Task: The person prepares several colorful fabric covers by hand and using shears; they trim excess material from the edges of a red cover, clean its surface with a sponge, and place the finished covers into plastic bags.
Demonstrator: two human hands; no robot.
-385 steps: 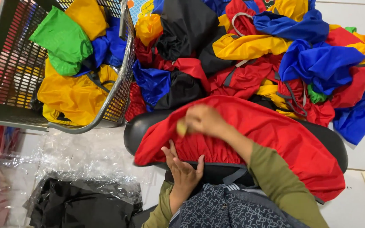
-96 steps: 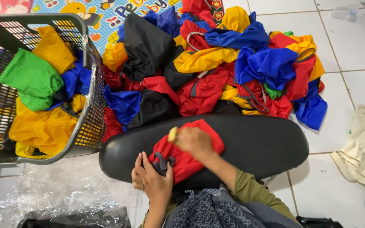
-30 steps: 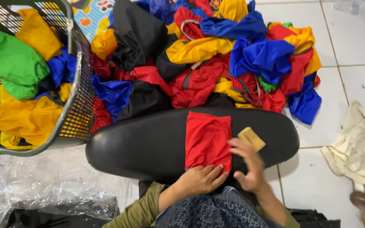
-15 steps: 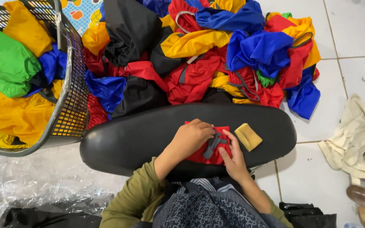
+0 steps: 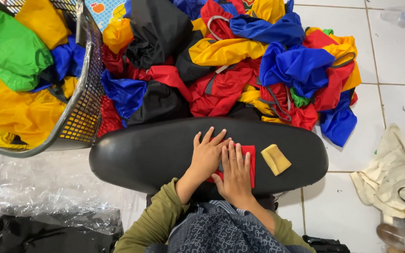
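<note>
Wire laundry basket (image 5: 78,117) w/ green, yellow, blue cloth, far left of hands. Left hand (image 5: 207,154) and right hand (image 5: 234,171), side by side, flat, fingers spread, press folded red cloth (image 5: 249,161) on black padded board (image 5: 141,154). Tan block (image 5: 276,159) just right; cloth heap (image 5: 240,61) beyond.

This looks like a home used as a small sewing or packing workplace. The white tiled floor (image 5: 399,56) carries a heap of bright nylon garments (image 5: 240,61), a wire basket (image 5: 78,103) full of more at its left edge, clear plastic sheeting (image 5: 38,187), and a child's play mat (image 5: 106,9) at the top edge.
</note>
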